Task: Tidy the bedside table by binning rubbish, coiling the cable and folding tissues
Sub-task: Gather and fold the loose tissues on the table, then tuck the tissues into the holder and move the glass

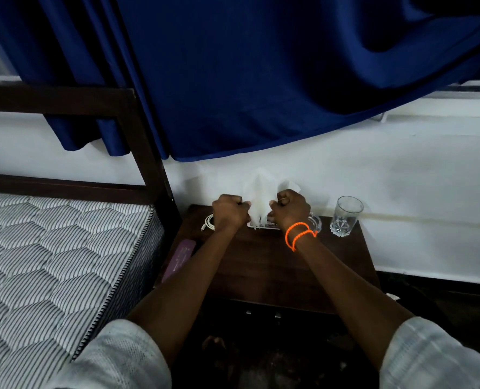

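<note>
Fold | left hand (229, 210) and right hand (289, 207) each grip the tissue (257, 196), raised above the table (261, 259); cable (209, 222) coiled | match corners; crease gently

Coiled white charging cable (208, 222) at the dark wooden bedside table's (264, 259) back left corner half hidden behind the left hand (229, 210), flat white object (264, 225) at the back edge mostly covered by both wrists, identity unclear, thin white tissue (257, 192) blurred, fingertips out of sight
</note>
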`<state>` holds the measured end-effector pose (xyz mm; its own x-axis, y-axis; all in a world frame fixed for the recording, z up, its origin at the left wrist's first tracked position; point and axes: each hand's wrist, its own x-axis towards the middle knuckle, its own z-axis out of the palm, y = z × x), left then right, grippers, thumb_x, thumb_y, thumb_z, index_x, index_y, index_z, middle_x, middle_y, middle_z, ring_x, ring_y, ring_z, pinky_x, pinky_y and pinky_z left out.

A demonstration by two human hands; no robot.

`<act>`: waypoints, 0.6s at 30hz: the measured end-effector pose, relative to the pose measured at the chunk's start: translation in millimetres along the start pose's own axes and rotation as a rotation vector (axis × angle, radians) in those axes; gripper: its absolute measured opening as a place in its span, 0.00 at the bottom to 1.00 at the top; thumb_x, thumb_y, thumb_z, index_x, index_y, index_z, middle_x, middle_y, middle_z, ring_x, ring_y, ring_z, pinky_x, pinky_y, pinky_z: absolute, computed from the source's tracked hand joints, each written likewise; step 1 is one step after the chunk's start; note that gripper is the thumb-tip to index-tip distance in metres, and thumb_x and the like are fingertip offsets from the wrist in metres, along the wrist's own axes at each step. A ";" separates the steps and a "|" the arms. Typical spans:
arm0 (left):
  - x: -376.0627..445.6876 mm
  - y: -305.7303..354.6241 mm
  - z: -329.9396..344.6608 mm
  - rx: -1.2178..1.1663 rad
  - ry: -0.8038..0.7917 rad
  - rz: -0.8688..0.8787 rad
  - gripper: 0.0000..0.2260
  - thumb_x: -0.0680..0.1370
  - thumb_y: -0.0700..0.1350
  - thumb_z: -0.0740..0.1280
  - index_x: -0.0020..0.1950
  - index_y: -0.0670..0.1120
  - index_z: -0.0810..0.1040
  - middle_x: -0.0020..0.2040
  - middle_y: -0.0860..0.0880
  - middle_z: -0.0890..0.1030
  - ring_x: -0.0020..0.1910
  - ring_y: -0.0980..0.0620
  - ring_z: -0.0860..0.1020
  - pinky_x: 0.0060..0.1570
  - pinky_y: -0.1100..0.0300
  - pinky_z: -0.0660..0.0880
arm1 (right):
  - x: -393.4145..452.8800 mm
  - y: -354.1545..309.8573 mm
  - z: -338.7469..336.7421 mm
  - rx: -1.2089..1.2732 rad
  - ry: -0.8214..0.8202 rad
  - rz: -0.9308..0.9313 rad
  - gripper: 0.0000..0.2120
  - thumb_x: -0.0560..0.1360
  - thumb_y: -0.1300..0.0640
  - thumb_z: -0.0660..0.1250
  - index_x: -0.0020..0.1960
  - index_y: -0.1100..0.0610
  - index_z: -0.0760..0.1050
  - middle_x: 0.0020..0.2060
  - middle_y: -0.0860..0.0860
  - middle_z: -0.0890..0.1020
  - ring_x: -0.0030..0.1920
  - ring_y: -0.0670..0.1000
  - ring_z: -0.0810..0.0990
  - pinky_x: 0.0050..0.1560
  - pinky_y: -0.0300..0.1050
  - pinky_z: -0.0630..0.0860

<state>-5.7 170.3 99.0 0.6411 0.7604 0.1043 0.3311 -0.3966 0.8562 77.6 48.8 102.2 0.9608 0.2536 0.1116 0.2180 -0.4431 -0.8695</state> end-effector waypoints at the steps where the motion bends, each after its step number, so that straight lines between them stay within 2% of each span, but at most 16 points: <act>1: 7.3 2.7 0.7 -0.022 0.004 -0.010 0.22 0.75 0.41 0.75 0.23 0.46 0.69 0.17 0.52 0.74 0.20 0.63 0.76 0.24 0.74 0.65 | 4.9 -6.1 3.4 0.011 0.005 0.001 0.06 0.70 0.60 0.73 0.45 0.58 0.80 0.42 0.56 0.86 0.44 0.59 0.85 0.53 0.51 0.80; 2: 14.6 5.2 0.1 -0.036 0.024 -0.018 0.22 0.75 0.41 0.75 0.23 0.46 0.70 0.16 0.53 0.73 0.22 0.64 0.78 0.24 0.75 0.66 | 10.3 -9.9 8.2 0.044 0.006 0.003 0.05 0.69 0.61 0.72 0.44 0.58 0.79 0.41 0.57 0.86 0.43 0.61 0.86 0.53 0.55 0.81; 3: 22.9 7.1 -0.3 -0.049 0.040 -0.035 0.20 0.74 0.41 0.75 0.25 0.45 0.73 0.18 0.52 0.74 0.26 0.60 0.82 0.25 0.76 0.69 | 14.3 -14.3 12.3 0.074 0.007 0.014 0.04 0.69 0.62 0.72 0.43 0.58 0.78 0.40 0.58 0.85 0.41 0.62 0.86 0.51 0.58 0.82; 4: 31.3 8.6 -0.1 -0.066 0.041 -0.056 0.17 0.74 0.41 0.75 0.28 0.42 0.76 0.24 0.48 0.79 0.32 0.54 0.85 0.33 0.72 0.76 | 20.0 -16.1 17.3 0.093 0.009 0.016 0.04 0.69 0.63 0.71 0.42 0.57 0.78 0.39 0.58 0.85 0.38 0.62 0.86 0.48 0.59 0.82; 5: 39.6 10.0 0.6 -0.092 0.030 -0.083 0.13 0.74 0.41 0.75 0.32 0.38 0.79 0.30 0.42 0.82 0.37 0.46 0.87 0.41 0.63 0.82 | 25.0 -17.9 21.4 0.112 0.009 0.026 0.04 0.69 0.64 0.70 0.41 0.57 0.77 0.38 0.58 0.85 0.36 0.61 0.86 0.46 0.58 0.83; 6: 46.8 10.4 1.4 -0.107 0.013 -0.109 0.12 0.74 0.41 0.75 0.33 0.38 0.79 0.32 0.41 0.83 0.39 0.43 0.87 0.46 0.54 0.84 | 31.2 -17.6 26.2 0.131 0.006 0.038 0.05 0.69 0.65 0.70 0.42 0.57 0.77 0.38 0.58 0.85 0.34 0.60 0.86 0.44 0.57 0.84; 7: 52.2 10.0 2.7 -0.108 0.008 -0.118 0.14 0.74 0.41 0.75 0.30 0.41 0.78 0.28 0.44 0.82 0.38 0.43 0.87 0.47 0.49 0.85 | 35.3 -18.4 29.1 0.138 0.000 0.051 0.04 0.70 0.65 0.70 0.43 0.57 0.78 0.38 0.58 0.85 0.34 0.59 0.86 0.44 0.56 0.84; 9: 62.1 8.3 6.9 -0.076 0.005 -0.116 0.19 0.74 0.41 0.74 0.26 0.45 0.70 0.21 0.49 0.77 0.33 0.44 0.86 0.43 0.46 0.85 | 45.9 -16.2 37.2 0.114 -0.010 0.063 0.05 0.70 0.63 0.70 0.45 0.58 0.79 0.40 0.58 0.85 0.38 0.60 0.86 0.48 0.56 0.84; 13: 76.2 0.8 15.8 -0.087 0.001 -0.148 0.13 0.74 0.40 0.74 0.32 0.45 0.75 0.35 0.40 0.85 0.32 0.44 0.87 0.42 0.51 0.85 | 60.0 -6.2 53.3 0.079 -0.027 0.068 0.06 0.70 0.63 0.70 0.47 0.59 0.79 0.43 0.58 0.85 0.43 0.61 0.86 0.52 0.56 0.82; 15: 81.6 -3.3 19.3 -0.079 -0.013 -0.167 0.12 0.75 0.41 0.74 0.34 0.45 0.74 0.34 0.42 0.83 0.34 0.43 0.87 0.38 0.58 0.84 | 63.8 -2.4 59.5 0.075 -0.034 0.064 0.06 0.70 0.63 0.70 0.48 0.59 0.79 0.43 0.59 0.85 0.44 0.61 0.86 0.52 0.56 0.82; 17: 85.0 -7.0 23.1 -0.069 -0.026 -0.167 0.15 0.74 0.41 0.74 0.31 0.44 0.72 0.32 0.43 0.82 0.34 0.43 0.87 0.30 0.65 0.79 | 67.2 0.9 63.6 0.057 -0.011 0.046 0.06 0.70 0.63 0.70 0.47 0.59 0.80 0.41 0.58 0.86 0.43 0.59 0.86 0.52 0.52 0.82; 18: 86.8 -8.6 25.3 -0.071 -0.031 -0.172 0.15 0.74 0.41 0.74 0.31 0.43 0.72 0.32 0.43 0.81 0.34 0.43 0.87 0.30 0.65 0.78 | 69.0 3.1 65.4 0.036 -0.001 0.031 0.05 0.70 0.62 0.71 0.46 0.59 0.80 0.40 0.57 0.86 0.43 0.59 0.85 0.51 0.50 0.82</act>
<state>64.5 226.7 87.9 0.6007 0.7971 -0.0617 0.3890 -0.2241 0.8936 133.4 121.2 75.8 0.9669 0.2408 0.0842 0.1818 -0.4191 -0.8895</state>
